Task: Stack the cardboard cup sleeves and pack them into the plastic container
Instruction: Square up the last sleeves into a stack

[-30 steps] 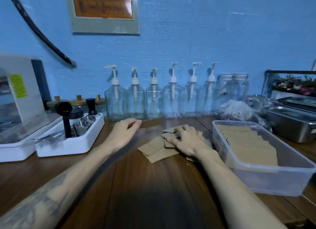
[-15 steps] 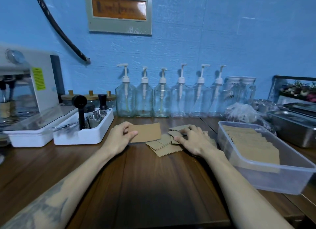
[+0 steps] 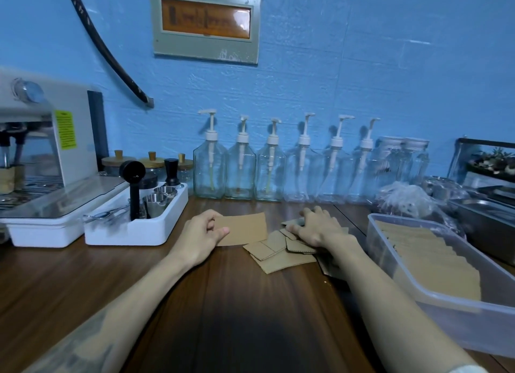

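One flat sleeve [image 3: 242, 229] is pinched in the left hand [image 3: 201, 234] fingers while the right hand [image 3: 317, 230] fingers press flat on the loose sleeves [image 3: 281, 254] on the worktop [image 3: 195, 303] beside the plastic container [image 3: 412, 278], so a careless drag could scatter them.

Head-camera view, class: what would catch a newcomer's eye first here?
Two bare forearms reach over the wooden counter: the left hand pinches one cardboard sleeve, and the right hand presses on a loose sleeve pile. Right of them sits a clear plastic container with stacked sleeves inside. Glass pump bottles line the blue wall behind.
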Available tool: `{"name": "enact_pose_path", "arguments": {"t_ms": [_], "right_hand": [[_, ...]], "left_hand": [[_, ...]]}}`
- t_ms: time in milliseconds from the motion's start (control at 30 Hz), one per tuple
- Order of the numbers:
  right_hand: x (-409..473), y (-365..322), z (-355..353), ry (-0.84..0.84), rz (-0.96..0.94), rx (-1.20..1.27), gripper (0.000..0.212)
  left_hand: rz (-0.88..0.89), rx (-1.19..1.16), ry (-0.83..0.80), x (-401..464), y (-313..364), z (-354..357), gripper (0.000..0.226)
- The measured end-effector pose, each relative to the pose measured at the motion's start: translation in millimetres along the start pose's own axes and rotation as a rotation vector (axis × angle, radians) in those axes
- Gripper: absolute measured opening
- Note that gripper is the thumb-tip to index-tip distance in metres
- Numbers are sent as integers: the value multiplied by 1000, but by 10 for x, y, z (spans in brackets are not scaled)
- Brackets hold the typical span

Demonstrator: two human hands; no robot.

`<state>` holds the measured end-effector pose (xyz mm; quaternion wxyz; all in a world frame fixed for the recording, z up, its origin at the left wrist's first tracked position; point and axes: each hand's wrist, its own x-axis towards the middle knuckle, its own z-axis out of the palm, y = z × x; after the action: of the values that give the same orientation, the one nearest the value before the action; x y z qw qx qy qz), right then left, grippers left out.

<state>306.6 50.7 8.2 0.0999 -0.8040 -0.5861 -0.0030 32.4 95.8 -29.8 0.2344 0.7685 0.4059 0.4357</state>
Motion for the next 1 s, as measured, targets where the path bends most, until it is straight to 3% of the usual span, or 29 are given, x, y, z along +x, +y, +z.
{"name": "enact_pose_path", "arguments": {"t_ms": [400, 567, 667, 1000], "right_hand": [[31, -38, 76, -1, -41, -75, 66], [27, -2, 39, -52, -77, -77, 48], [35, 40, 64, -87, -72, -56, 48], [124, 54, 137, -50, -114, 65, 61]], "left_hand": [[-58, 43, -4, 84, -129, -8, 21], [-48, 44, -6, 63, -111, -11, 20], [-26, 25, -17, 44, -113, -45, 11], [-25, -6, -15, 50, -116, -62, 17]]}}
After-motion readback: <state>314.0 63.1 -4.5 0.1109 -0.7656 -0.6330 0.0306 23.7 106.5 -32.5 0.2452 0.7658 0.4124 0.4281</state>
